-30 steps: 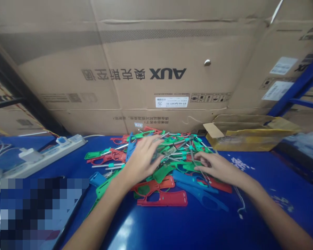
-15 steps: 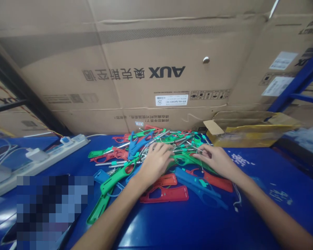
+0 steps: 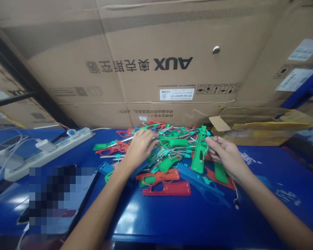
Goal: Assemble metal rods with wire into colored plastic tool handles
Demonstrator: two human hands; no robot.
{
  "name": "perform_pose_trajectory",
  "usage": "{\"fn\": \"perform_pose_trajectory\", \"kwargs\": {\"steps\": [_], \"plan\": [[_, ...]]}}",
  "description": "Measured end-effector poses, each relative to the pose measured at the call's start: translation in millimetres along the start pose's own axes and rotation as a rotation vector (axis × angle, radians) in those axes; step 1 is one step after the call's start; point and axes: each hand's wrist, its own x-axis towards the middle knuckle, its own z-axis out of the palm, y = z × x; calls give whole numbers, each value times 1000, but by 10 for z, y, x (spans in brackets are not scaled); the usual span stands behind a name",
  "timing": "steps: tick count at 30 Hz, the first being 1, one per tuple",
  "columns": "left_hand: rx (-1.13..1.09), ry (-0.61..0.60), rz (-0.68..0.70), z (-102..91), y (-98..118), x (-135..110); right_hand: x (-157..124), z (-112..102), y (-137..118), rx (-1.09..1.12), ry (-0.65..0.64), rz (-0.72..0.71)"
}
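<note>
1. While your left hand (image 3: pixel 141 147) rested at ten o'clock on the pile of plastic handle shells and metal rods (image 3: pixel 169 161), its fingers curled; you couldn't tell what they grasped, the tips being hidden.
2. Your right hand (image 3: pixel 226 152) had its thumb at the edge of an upright green handle shell (image 3: pixel 199 156), at nine o'clock; whether it was pinched, you couldn't tell.
3. At the pile's six o'clock lay a red handle shell (image 3: pixel 176 188).
4. A cardboard box (image 3: pixel 261 134) stood at your right hand's two o'clock.

Blue tabletop (image 3: pixel 135 222) super glossy, smooth; handle shells (image 3: pixel 178 188) smooth plastic; metal rods (image 3: pixel 109 157) kinda shiny; AUX carton (image 3: pixel 146 40) plain matt cardboard
</note>
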Motion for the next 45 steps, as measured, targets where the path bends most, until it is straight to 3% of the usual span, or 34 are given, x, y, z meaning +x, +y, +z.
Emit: {"fn": "perform_pose_trajectory", "kwargs": {"steps": [4,9,12,18,21,24,32,36,40,42,45], "plan": [[-11,-31,33,-4,146,11,-19,-14,-27,51,-53,46],[-62,-170,21,-119,257,28,-66,44,-35,11,-155,75],[-58,-233,-148,-281,35,-23,-85,69,-38,-48,-227,98],[-111,-533,-421,-612,-525,-244,-105,81,-51,-104,-254,63],[-133,-662,-492,-677,-540,-297,-109,96,-46,-134,-240,25],[-107,-683,-512,-654,-460,-305,-99,105,-30,-188,-197,-42],[-183,-518,-370,-611,-315,-178,-95,97,40,-361,-75,-232],[-298,-285,-280,-685,-54,-62,-140,85,46,-367,-36,-339],[-655,94,-101,-585,278,15,-206,108,11,-338,-108,-425],[-705,192,-54,-461,423,31,-227,133,-4,-321,-139,-445],[-935,229,-151,-236,614,33,-228,150,-16,-315,-136,-440]]}}
